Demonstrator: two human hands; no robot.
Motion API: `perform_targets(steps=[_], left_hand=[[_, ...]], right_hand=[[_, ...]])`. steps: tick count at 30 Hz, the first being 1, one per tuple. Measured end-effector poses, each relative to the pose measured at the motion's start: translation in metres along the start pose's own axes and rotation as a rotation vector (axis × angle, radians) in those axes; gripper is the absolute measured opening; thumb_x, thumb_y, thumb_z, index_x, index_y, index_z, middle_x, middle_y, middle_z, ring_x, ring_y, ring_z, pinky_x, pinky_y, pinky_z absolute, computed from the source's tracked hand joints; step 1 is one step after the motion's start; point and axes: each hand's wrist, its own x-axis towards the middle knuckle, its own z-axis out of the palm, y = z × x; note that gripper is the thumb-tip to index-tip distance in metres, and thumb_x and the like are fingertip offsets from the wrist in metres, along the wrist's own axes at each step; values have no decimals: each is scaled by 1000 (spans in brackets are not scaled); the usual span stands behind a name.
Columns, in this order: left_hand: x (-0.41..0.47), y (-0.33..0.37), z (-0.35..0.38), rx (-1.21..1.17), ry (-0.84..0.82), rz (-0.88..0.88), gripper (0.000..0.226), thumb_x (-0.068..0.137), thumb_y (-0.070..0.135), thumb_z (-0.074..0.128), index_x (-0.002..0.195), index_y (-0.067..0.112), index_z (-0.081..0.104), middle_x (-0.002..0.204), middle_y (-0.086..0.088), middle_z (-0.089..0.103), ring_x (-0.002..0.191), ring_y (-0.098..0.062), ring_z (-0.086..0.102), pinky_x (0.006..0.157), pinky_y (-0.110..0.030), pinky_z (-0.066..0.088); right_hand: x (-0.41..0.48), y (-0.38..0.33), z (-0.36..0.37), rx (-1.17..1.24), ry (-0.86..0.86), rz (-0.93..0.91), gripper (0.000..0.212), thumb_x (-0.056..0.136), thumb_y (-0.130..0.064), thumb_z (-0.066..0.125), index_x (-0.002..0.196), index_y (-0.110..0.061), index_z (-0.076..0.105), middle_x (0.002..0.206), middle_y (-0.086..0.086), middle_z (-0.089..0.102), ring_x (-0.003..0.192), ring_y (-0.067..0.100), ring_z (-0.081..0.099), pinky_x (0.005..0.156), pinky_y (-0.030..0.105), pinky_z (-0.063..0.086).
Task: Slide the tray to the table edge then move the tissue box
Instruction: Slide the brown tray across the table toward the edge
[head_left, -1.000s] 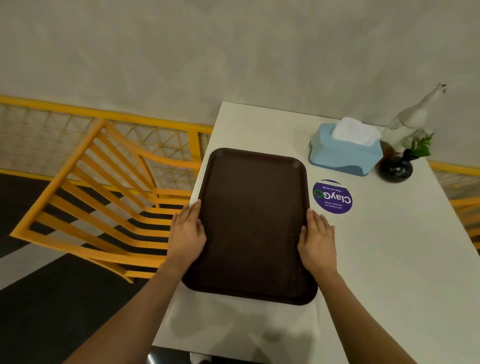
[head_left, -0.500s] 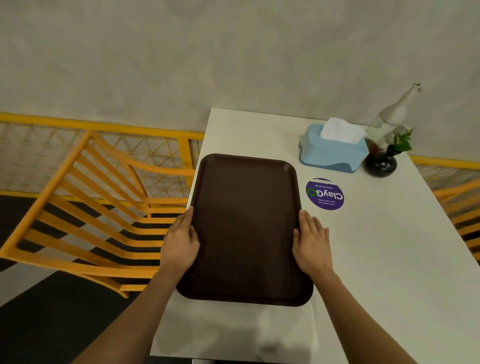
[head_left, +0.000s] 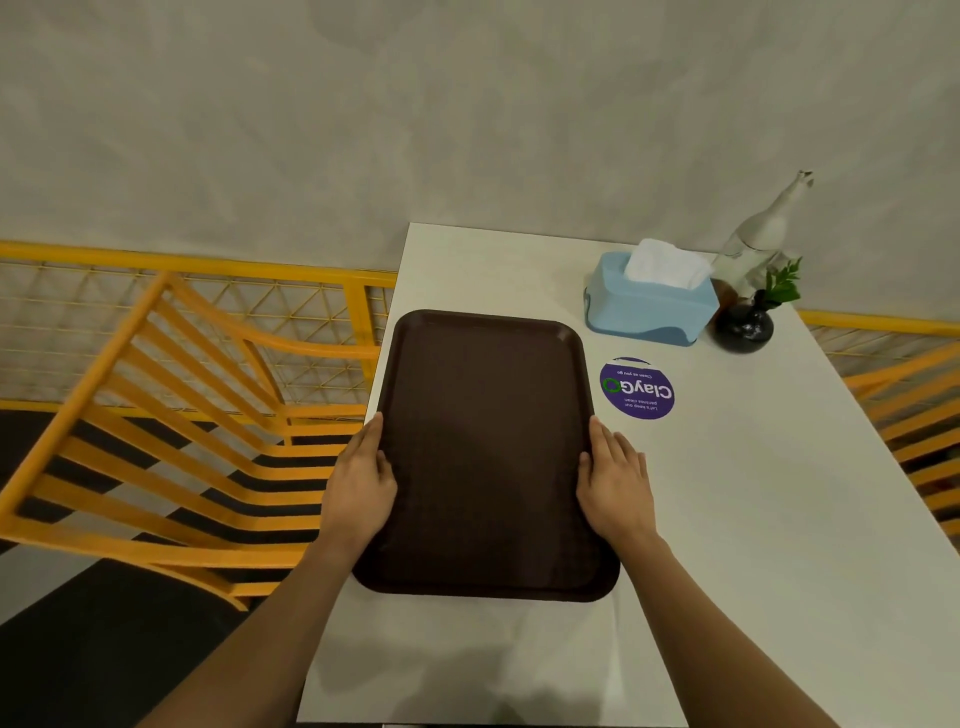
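Observation:
A dark brown tray (head_left: 485, 447) lies flat on the white table (head_left: 753, 519), its left rim level with the table's left edge. My left hand (head_left: 361, 480) grips the tray's left rim and my right hand (head_left: 615, 480) grips its right rim, thumbs on top. A light blue tissue box (head_left: 649, 304) with white tissue sticking out stands at the far right of the table, apart from the tray.
A round purple sticker (head_left: 638, 388) is stuck on the table between tray and tissue box. A small black vase with a green sprig (head_left: 745, 325) and a clear glass bottle (head_left: 758, 239) stand right of the box. Yellow slatted chairs (head_left: 171, 415) flank the table.
The tray, held by both hands, has stayed at the table's left edge. The view has shifted slightly, so the table sits a little more to the left in frame.

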Motion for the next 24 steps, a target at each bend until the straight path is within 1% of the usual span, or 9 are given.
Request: perform_targets(steps=[3,10,17,21,22,24], left_hand=[[-1,-1,0,-6,2,9,57,101,13,46,156,18,30,154,-8,44,129,-28,55,99,-43,54],[-2,0,0,-4,-6,8,58,101,13,46,157,18,29,152,-9,46,128,-28,56,99,-44,54],[-4,0,-1,1,0,5,57,101,12,46,156,17,31,152,-8,45,129,-27,54,97,-35,50],[-4,-2,-1,-45,-7,26,55,102,12,45,155,15,33,151,-9,46,135,-28,48,107,-39,43],[-3,-3,-1,-62,-12,29,54,103,14,45,155,15,33,151,-9,46,137,-28,46,109,-40,41],[0,-5,-3,-85,-35,16,52,104,25,44,155,17,33,152,-9,45,140,-28,41,113,-43,36]], right_hand=[[0,0,0,2,-8,0,56,107,-38,27,159,-20,18,162,4,31,149,27,25,121,50,20],[-2,1,0,19,0,3,56,106,-38,27,159,-21,18,163,3,30,150,27,23,122,50,17],[-4,1,2,40,12,0,56,106,-36,30,159,-21,20,162,3,31,150,27,24,122,50,18],[-3,1,2,52,17,4,55,106,-36,32,158,-22,21,161,2,33,149,27,27,122,50,20],[-3,1,2,57,12,7,56,105,-37,32,158,-23,21,161,2,33,148,27,28,121,50,20],[0,3,1,83,-5,15,56,105,-38,35,157,-24,21,160,2,35,147,27,30,121,51,22]])
